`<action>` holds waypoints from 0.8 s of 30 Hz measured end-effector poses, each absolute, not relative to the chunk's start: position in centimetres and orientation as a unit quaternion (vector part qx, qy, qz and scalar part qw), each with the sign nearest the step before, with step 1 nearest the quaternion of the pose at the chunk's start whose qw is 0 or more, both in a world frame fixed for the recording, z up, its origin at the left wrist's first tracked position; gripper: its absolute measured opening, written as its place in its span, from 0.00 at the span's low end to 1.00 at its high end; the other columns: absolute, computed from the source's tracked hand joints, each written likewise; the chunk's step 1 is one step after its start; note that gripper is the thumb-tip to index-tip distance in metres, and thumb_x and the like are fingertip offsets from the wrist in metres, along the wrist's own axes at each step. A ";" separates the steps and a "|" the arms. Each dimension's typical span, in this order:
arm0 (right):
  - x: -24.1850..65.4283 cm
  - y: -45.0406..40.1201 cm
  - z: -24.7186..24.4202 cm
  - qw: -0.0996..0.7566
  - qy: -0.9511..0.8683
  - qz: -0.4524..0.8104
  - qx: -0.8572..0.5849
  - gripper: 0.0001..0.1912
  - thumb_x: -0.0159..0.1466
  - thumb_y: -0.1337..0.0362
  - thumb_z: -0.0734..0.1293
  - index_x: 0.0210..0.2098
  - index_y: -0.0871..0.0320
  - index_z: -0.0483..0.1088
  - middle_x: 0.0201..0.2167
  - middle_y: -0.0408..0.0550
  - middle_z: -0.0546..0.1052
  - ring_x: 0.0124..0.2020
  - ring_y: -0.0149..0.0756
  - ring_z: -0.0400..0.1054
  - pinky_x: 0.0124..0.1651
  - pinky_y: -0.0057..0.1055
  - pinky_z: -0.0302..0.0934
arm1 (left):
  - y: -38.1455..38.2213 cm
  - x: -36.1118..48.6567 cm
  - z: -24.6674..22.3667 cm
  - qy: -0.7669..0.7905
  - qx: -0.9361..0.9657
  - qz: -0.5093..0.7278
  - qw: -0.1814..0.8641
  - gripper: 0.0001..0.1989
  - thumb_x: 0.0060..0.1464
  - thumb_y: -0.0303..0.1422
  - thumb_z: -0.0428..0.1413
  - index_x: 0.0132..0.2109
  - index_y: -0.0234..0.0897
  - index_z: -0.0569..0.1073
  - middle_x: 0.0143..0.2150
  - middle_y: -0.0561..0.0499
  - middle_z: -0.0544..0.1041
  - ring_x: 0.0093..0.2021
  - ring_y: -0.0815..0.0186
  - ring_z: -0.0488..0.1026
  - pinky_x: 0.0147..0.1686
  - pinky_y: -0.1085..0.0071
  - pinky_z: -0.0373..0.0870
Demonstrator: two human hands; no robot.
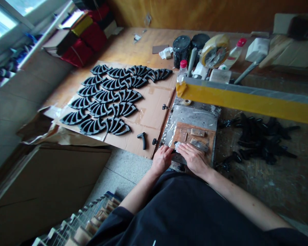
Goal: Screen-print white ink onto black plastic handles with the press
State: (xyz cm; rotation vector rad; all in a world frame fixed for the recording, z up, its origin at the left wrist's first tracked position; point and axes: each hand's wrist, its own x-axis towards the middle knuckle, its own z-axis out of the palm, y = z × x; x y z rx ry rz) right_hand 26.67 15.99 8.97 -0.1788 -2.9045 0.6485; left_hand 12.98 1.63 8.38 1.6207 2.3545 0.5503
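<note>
My left hand (163,159) is closed, its fingers curled round a small black piece (174,151) that is mostly hidden. Against that piece my right hand (194,158) presses a white cloth or tissue (178,145), fingers together over it. Both hands are at the near edge of a metal plate (195,114) with a brown board (182,128) on top. A single curved black part (143,140) with a short crosspiece lies left of my hands on cardboard (150,119). Beyond it, many similar black parts (105,95) lie in overlapping rows.
Loose black parts (265,138) are heaped on the right. A yellow-faced bar (248,101) crosses above the bench there. Behind stand dark jars (181,51), a tape roll (215,51) and red-capped bottles (234,53). A wire rack (74,223) is at the lower left.
</note>
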 end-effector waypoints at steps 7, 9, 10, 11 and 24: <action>26.7 15.7 10.1 0.084 -0.963 0.246 -0.072 0.23 0.66 0.74 0.54 0.54 0.62 0.73 0.56 0.55 0.72 0.59 0.44 0.65 0.64 0.46 0.58 | 1.7 13.0 8.3 0.809 0.547 0.180 0.116 0.08 0.63 0.33 0.51 0.42 0.37 0.74 0.36 0.47 0.74 0.39 0.61 0.70 0.43 0.66 0.70; 28.6 15.7 11.0 0.088 -0.952 0.283 -0.081 0.23 0.66 0.74 0.53 0.51 0.61 0.75 0.53 0.55 0.75 0.59 0.43 0.65 0.65 0.46 0.57 | 1.8 13.0 8.5 0.814 0.541 0.177 0.118 0.07 0.62 0.34 0.52 0.41 0.38 0.74 0.36 0.47 0.74 0.40 0.61 0.71 0.43 0.66 0.70; 29.6 15.8 11.6 0.091 -0.942 0.310 -0.094 0.22 0.67 0.73 0.53 0.50 0.61 0.75 0.53 0.54 0.75 0.60 0.44 0.65 0.65 0.46 0.56 | 1.8 13.0 8.6 0.816 0.537 0.179 0.118 0.07 0.61 0.34 0.53 0.41 0.38 0.74 0.36 0.47 0.74 0.41 0.61 0.71 0.44 0.66 0.70; 30.7 16.0 12.2 0.094 -0.927 0.343 -0.118 0.22 0.67 0.72 0.53 0.49 0.60 0.75 0.53 0.54 0.75 0.60 0.44 0.64 0.65 0.46 0.56 | 1.8 13.0 8.7 0.817 0.533 0.184 0.120 0.07 0.61 0.34 0.54 0.41 0.38 0.74 0.37 0.48 0.74 0.41 0.61 0.72 0.44 0.66 0.70; 37.3 20.7 16.9 0.276 -0.378 0.767 -0.439 0.17 0.55 0.59 0.74 0.44 0.51 0.75 0.49 0.48 0.77 0.42 0.46 0.75 0.39 0.41 0.74 | 12.4 17.3 14.6 0.696 0.562 0.401 0.200 0.14 0.57 0.35 0.59 0.50 0.36 0.75 0.47 0.47 0.80 0.46 0.63 0.77 0.49 0.69 0.73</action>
